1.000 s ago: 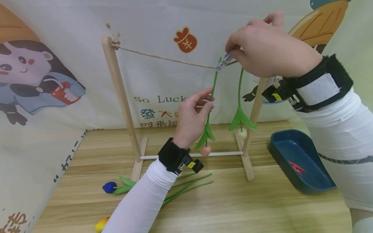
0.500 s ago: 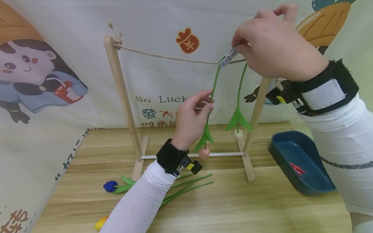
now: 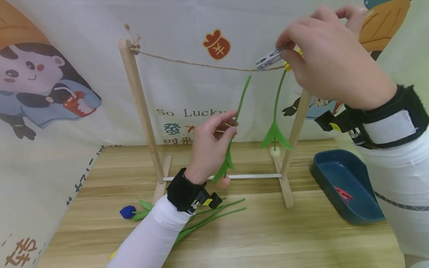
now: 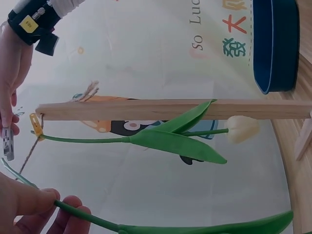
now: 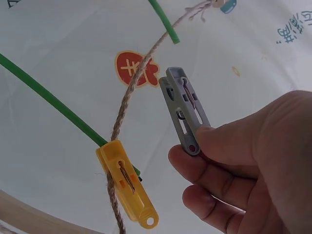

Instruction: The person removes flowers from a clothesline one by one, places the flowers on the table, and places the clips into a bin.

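Observation:
My left hand pinches the green stem of an artificial tulip with a pink head hanging down. The stem's top end stands free, just below the twine. Up at the right, my right hand pinches a grey clothespin between thumb and index finger. In the right wrist view the clothespin is apart from the twine. Beside it, a yellow clothespin clamps a second tulip's stem to the twine. That tulip's white head hangs downward below its green leaves.
Wooden posts hold the twine, joined low by a white rod. At right stands a dark blue tray with a red clothespin. Several tulips lie on the table, among them a blue one, partly hidden by my left arm.
The grey clothespin has come off the twine and the stem as my right hand moved right and up. My left hand has drawn the pink tulip down and left, away from the twine.

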Tool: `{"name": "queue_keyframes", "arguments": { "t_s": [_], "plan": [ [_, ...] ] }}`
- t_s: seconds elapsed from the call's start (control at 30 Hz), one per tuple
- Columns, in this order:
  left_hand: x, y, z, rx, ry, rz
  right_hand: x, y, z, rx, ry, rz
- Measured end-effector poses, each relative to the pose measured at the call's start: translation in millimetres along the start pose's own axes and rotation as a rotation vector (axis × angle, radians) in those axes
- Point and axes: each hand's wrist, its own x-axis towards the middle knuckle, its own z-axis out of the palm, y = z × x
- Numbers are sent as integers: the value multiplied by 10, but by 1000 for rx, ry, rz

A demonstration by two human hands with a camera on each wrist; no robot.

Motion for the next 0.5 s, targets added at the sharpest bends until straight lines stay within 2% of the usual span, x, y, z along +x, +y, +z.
{"name": "queue_keyframes", "arguments": {
  "t_s": [0.27, 0.5],
  "plan": [
    [-219, 64, -207, 92, -10, 29, -350, -2, 91, 72, 55, -15],
    [-386, 77, -414, 228, -59, 66, -724, 87, 206, 107, 31, 22]
  ]
}}
